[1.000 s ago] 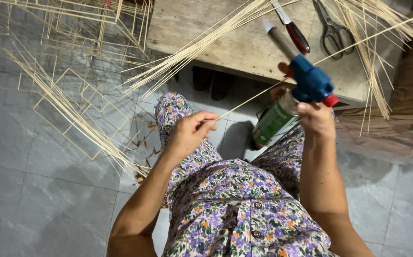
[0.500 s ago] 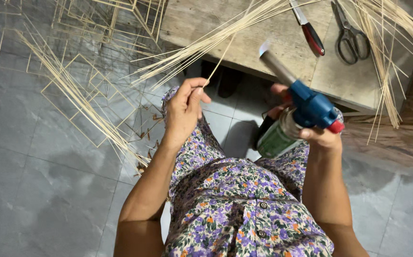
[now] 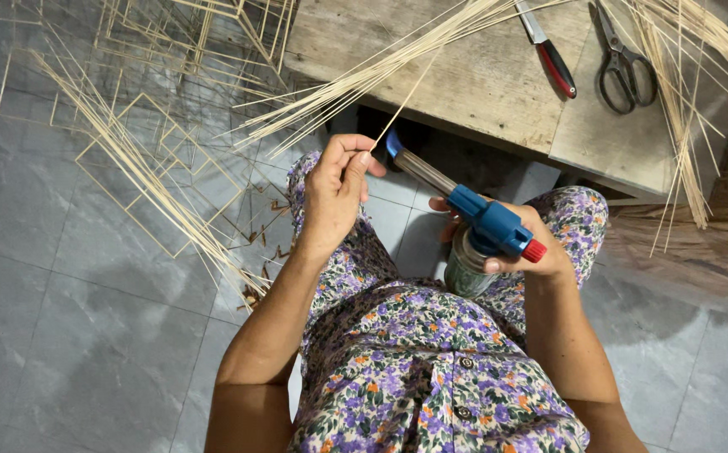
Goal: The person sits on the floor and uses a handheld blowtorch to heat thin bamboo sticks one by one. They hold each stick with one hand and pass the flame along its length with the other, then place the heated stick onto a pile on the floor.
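My left hand pinches one thin bamboo stick that runs up and to the right over the table edge. My right hand grips a gas torch with a blue head, a red knob and a green canister. The torch's metal nozzle points up-left, and a small blue flame at its tip sits right by the stick, just beside my left fingers. Both hands are above my lap in a flowered dress.
A worn wooden table carries a bundle of bamboo sticks, a red-handled knife, scissors and more sticks at the right. Stick frames and loose sticks lie on the grey tile floor at left.
The right hand swung the torch from upright to pointing at the stick, nozzle now near my left fingers. My left hand rose slightly, keeping hold of the stick.
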